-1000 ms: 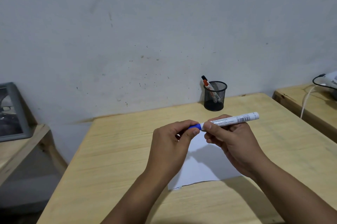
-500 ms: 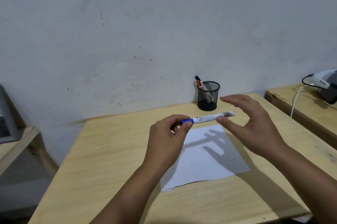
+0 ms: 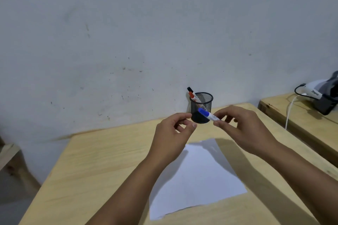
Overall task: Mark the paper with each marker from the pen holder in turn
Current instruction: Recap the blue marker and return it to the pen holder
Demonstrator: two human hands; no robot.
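So the black mesh pen holder (image 3: 201, 104) is sitting just right of the frame's centre, at the far edge of the wooden table (image 3: 102, 155) right up against the wall, and it's holding two markers leaning to the left: one with a red cap (image 3: 192, 95) and one with a black cap (image 3: 189, 89) poking out just above it. The blue-capped marker (image 3: 208, 114) is hanging in the air right in front of the holder, white barrel with some print too blurry to read, cap on and pointing to the upper left. The right hand (image 3: 243, 129) is pinching the barrel end between thumb and fingertips. The left hand (image 3: 172, 133) is sitting just left of the cap, fingers loosely curled and not holding anything, with a small gap between it and the marker. The white paper (image 3: 197, 179) is lying flat on the table below both hands, in the lower middle of the frame, and I'm not seeing any marks on it.
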